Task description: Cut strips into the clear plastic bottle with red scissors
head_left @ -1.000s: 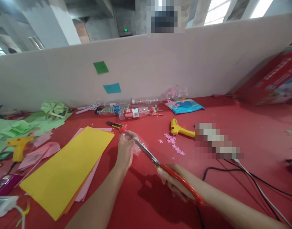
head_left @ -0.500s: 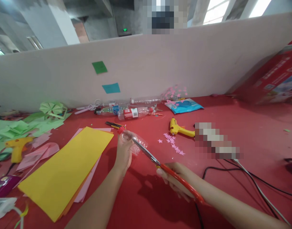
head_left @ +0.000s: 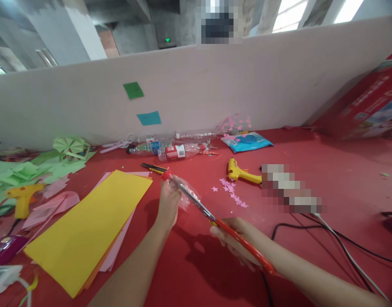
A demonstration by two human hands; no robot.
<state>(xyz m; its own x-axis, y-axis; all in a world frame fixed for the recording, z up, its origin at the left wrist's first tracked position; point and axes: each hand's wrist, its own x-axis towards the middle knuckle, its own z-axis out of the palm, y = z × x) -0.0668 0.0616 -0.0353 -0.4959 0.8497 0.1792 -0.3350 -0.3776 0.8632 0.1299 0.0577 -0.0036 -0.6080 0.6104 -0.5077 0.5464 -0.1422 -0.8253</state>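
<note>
Near the middle of the red table, my left hand [head_left: 169, 202] is closed around a clear plastic bottle piece [head_left: 187, 197] with a red cap. My right hand [head_left: 239, 238] grips red-handled scissors [head_left: 211, 216], whose metal blades lie across the clear plastic beside my left fingers. How far the blades are apart is hard to tell. Just behind the cap lies a black and yellow cutter [head_left: 153, 168]. Pink paper stars [head_left: 233, 194] are scattered to the right of the plastic piece.
Yellow paper [head_left: 90, 230] lies on the left, by a yellow glue gun [head_left: 23, 198]. A second glue gun [head_left: 242, 172] and cables are on the right. Bottles [head_left: 176, 152] and a blue packet [head_left: 248, 142] line the white partition [head_left: 196, 89].
My left hand and the capped plastic piece have shifted slightly to the right, closer in along the blades. My right hand and the scissors have barely moved.
</note>
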